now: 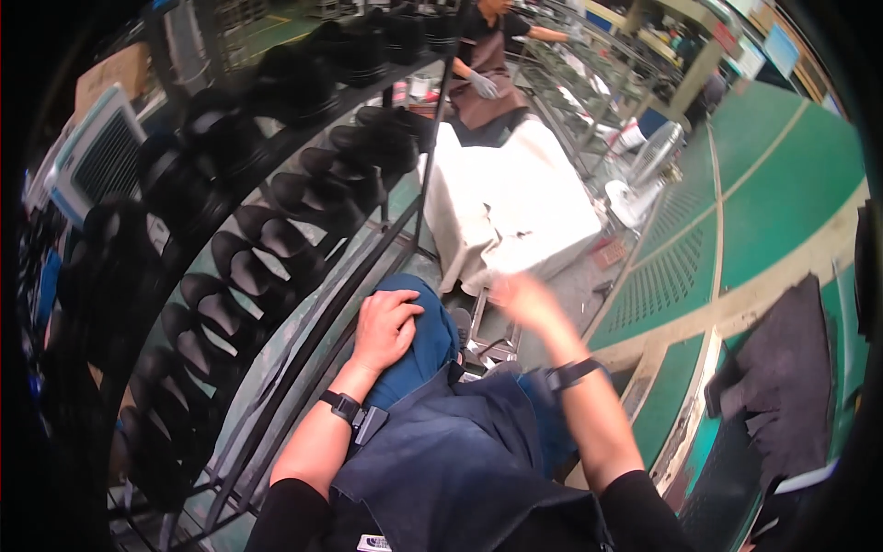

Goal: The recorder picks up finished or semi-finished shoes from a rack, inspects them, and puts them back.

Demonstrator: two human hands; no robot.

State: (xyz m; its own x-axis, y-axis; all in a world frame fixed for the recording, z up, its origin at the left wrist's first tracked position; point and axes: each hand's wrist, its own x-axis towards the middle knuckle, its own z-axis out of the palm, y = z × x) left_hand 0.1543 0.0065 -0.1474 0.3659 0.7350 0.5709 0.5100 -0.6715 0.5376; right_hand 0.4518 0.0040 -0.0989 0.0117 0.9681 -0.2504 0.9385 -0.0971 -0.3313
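Note:
My left hand (386,327) lies on the knee of my blue trousers (400,382), its fingers stretched loosely over the cloth and holding nothing. In front of my body my right hand (524,299) is raised, smeared by motion, and its fingers cannot be made out. It is nearest to the low block draped in white cloth (524,198), in front of me. Each wrist bears a dark strap, the left one with a small device (354,414). A dark blue apron (441,451) covers my lap.
A black metal rack (303,345) with rows of black shoes (262,239) stands close on my left. Beyond the white block sits a person in a brown apron (483,74). A white fan (648,166) stands behind it. Green panels (782,184) and dark cloth (782,377) lie on my right.

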